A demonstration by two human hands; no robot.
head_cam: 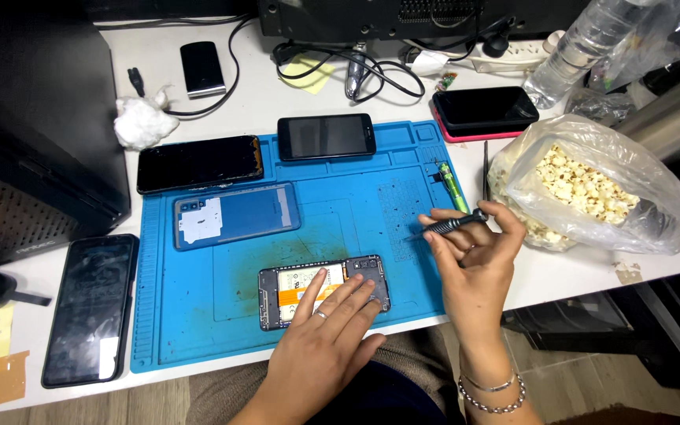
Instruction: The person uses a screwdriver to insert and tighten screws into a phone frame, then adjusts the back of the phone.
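Two hands: left hand (330, 334) spread flat on crosswise opened phone (323, 290); right hand (475, 256) pinches screwdriver (449, 225) pointing left.

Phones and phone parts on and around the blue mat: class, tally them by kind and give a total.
Whole phones, screens dark: 4 (on white table, on blue mat, on pink case, left of mat)
Opened phone under left hand: 1
Detached blue back cover: 1
Total: 6
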